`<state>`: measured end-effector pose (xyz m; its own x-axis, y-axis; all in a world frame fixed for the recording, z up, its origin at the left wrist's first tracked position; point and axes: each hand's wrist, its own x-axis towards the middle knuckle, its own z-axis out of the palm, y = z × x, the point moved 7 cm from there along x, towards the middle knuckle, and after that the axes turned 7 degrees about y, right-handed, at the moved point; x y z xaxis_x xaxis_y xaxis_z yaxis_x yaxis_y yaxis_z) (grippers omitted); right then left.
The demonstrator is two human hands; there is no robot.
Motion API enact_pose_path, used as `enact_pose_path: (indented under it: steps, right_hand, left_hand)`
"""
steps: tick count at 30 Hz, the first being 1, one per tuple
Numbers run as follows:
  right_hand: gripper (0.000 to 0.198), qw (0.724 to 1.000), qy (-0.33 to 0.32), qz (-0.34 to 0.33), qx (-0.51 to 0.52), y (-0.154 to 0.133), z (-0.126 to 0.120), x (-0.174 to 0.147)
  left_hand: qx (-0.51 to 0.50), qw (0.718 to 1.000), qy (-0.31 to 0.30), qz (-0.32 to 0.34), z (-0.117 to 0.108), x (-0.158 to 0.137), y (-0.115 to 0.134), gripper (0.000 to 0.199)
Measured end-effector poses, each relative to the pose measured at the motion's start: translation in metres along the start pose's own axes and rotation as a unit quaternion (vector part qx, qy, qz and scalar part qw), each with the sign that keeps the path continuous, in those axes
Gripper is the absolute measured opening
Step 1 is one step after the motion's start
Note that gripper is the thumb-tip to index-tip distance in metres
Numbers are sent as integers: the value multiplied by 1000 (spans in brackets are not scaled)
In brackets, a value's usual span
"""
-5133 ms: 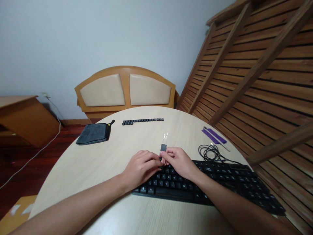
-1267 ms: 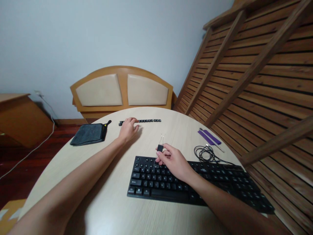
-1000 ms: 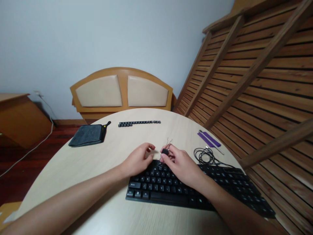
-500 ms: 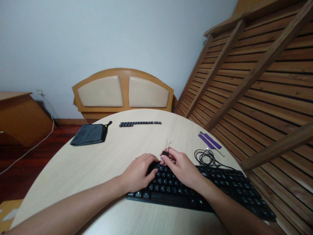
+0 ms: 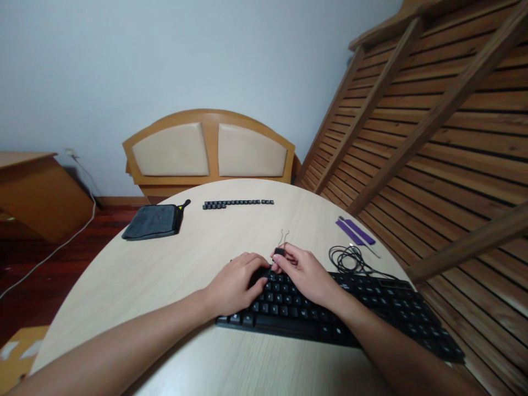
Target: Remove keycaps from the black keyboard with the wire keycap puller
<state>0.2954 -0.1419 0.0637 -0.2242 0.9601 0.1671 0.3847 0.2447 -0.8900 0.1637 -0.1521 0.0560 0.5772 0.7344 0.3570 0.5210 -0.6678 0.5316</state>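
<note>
A black keyboard (image 5: 289, 325) lies on the round table in front of me, partly covered by both hands. My left hand (image 5: 239, 281) grips its upper left part, thumb on the keys and fingers curled by the far edge. My right hand (image 5: 300, 268) is closed on a keycap puller (image 5: 279, 252) with a black handle, held over the top rows. Two thin wire prongs of the puller point up and away from me. The puller's lower end is hidden by the fingers. Removed keycaps (image 5: 237, 203) stand in a neat row farther back, with a shorter row in front at the left.
A coiled black cable (image 5: 346, 259) lies behind the keyboard. Purple strips (image 5: 358, 231) and a thin metal tool (image 5: 367, 245) rest at the table's right. A folded grey cloth (image 5: 152, 221) sits at the left. Wooden slats (image 5: 445, 165) lean close to the right edge of the table (image 5: 173, 297).
The whole view has shifted slightly. Both hands keep nearly the same place on the keyboard, and the puller stays in my right hand.
</note>
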Motion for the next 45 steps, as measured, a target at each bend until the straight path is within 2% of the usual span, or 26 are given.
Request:
enact_pose_path:
  steps: [9, 14, 17, 23, 30, 37, 45]
  right_hand:
    - [20, 998, -13, -17, -59, -5, 3, -5]
    - [25, 982, -20, -75, -172, -18, 2, -7]
    - [25, 973, -21, -108, -205, -23, 1, -9]
    - [29, 967, -5, -80, -241, -13, -3, -8]
    - [28, 981, -1, -42, -187, -4, -3, -4]
    - [31, 999, 14, 24, -16, 13, -2, 3]
    - [32, 999, 29, 23, 36, 11, 2, 3]
  left_hand:
    - [-11, 1000, 5, 3, 1, 0, 0, 22]
    - [4, 1000, 1, -4, 3, 0, -3, 22]
    - [0, 1000, 0, -4, 3, 0, -4, 22]
    - [-5, 1000, 5, 0, 2, 0, -3, 24]
    - [-5, 1000, 1, -2, 2, -1, -3, 23]
    - [-29, 1000, 10, -1, 1, 0, -3, 20]
    - [-100, 991, 63, -66, 1, -1, -19, 12]
